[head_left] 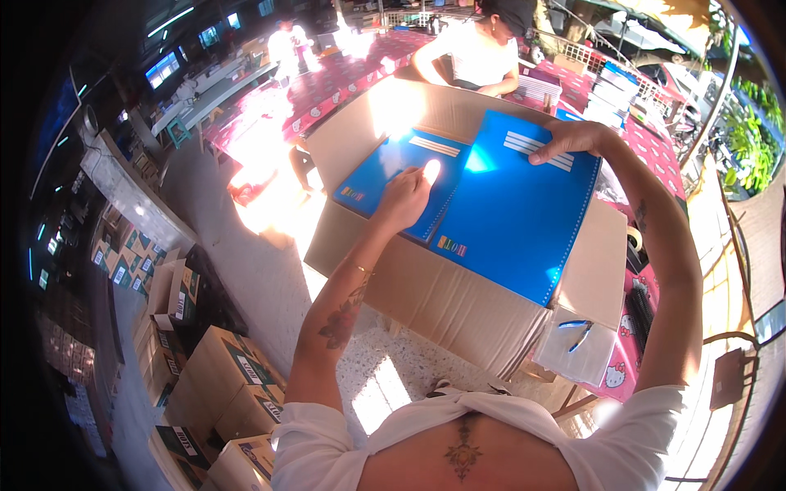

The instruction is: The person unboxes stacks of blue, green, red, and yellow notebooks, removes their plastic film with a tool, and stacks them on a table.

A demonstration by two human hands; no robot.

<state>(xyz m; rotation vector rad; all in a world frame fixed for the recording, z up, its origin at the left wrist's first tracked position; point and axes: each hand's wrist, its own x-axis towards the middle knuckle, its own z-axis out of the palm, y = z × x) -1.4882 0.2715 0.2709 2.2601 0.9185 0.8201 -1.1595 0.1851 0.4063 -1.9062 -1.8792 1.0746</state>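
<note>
An open cardboard box (442, 278) stands in front of me, holding blue spiral notebooks side by side. The left blue notebook (381, 176) lies inside, bright with glare. A larger-looking blue notebook (516, 213) on the right is tilted and rests over the box's near rim. My right hand (580, 141) grips its top edge, thumb on the cover and fingers behind. Over the left notebook, my left hand (405, 196) is closed with its thumb raised; anything inside the curled fingers is hidden.
Blue-handled pliers (580, 334) lie on a surface right of the box. A co-worker (483, 53) sits behind it at a pink-covered table (327, 102). Stacked notebooks (610, 90) stand far right. Several cartons (217, 380) are piled on the floor at left.
</note>
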